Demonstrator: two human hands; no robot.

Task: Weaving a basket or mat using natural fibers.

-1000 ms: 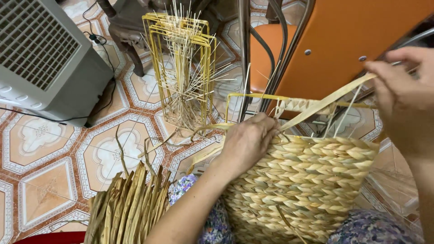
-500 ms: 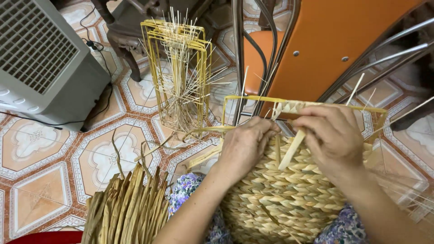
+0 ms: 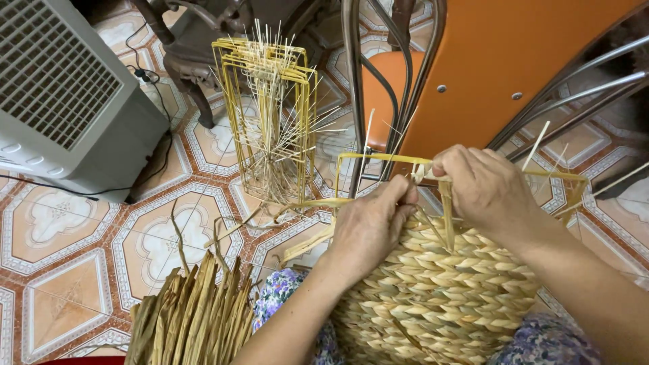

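Straw-coloured woven basket [image 3: 439,297], half finished; hands pinching flat strand [image 3: 447,209] at rim.

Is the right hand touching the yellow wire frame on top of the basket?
Touching. The head view shows the right hand with its fingers curled over the yellow wire frame.

A home's tiled floor [image 3: 61,270] turned craft corner, with an air cooler [image 3: 61,94], orange chair [image 3: 500,61] and stacked wire frames [image 3: 270,115].

Orange chair [image 3: 500,67] crowds behind the basket [image 3: 439,290]; tiled floor [image 3: 61,263] left lies open.
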